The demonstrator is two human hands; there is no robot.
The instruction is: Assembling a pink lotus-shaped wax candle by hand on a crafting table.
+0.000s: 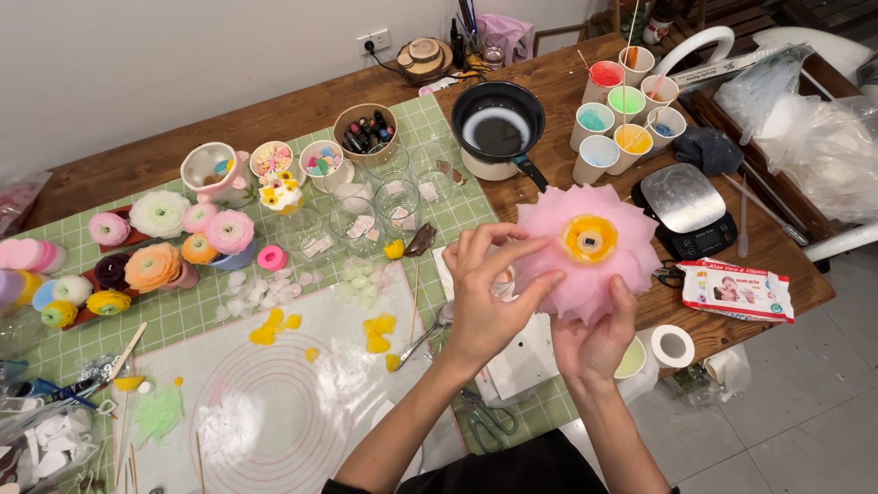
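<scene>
My right hand (593,337) holds a large pink wax flower (590,265) from below, its yellow centre (590,238) facing up. My left hand (489,288) presses its fingers against the flower's left petals. Both hands are raised over the right part of the table, above a white sheet (521,361). A metal spoon (430,331) lies just left of my left wrist, and scissors (489,419) lie below it.
Finished wax flowers (165,247) sit at the left. Empty glass cups (366,215) stand mid-table. A black melting pot (498,128), paper cups of coloured wax (626,119), a kitchen scale (686,206), a wipes pack (739,291) and a tape roll (673,346) crowd the right.
</scene>
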